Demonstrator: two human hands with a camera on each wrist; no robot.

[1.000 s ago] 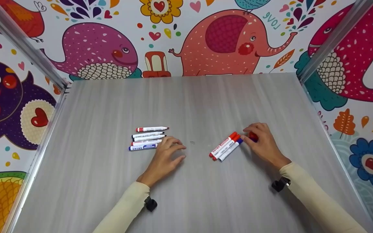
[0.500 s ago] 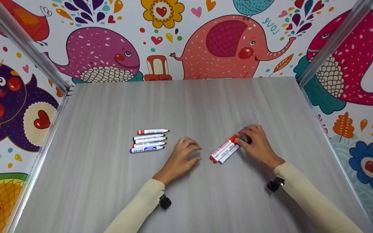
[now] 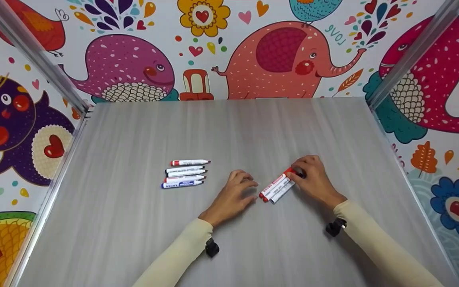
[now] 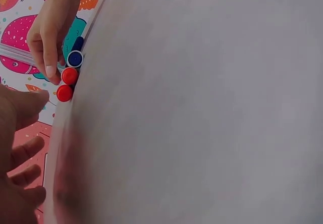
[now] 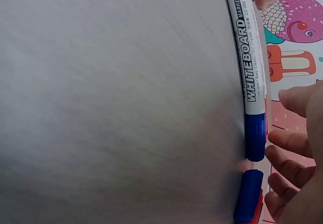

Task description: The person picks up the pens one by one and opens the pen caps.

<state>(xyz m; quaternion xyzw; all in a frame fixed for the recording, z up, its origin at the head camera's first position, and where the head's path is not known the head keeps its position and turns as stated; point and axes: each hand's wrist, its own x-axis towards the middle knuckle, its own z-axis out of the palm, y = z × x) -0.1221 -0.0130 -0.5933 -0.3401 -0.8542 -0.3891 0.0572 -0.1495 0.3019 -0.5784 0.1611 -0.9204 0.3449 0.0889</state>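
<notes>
Three capped whiteboard markers lie slanted side by side right of centre: two red markers [image 3: 276, 184] and one with a blue cap [image 5: 255, 137]. Over their cap ends, my right hand [image 3: 313, 177] has its thumb and fingers bent loosely, apart from each other, on or just above the red caps. Beneath that hand, largely hidden from the head view, a loose blue cap [image 5: 249, 196] lies with something red behind it. My left hand [image 3: 231, 195] hovers left of the markers' lower ends, fingers apart and holding nothing.
Several uncapped markers [image 3: 183, 184] in red, black and blue lie in a stack of rows at left, nibs pointing right. The grey table [image 3: 134, 135] is bounded by printed walls [image 3: 197, 52] and metal edge strips [image 3: 50, 199].
My left hand has moved right, away from the uncapped markers, toward the capped ones. The right hand has shifted slightly left, over the red caps.
</notes>
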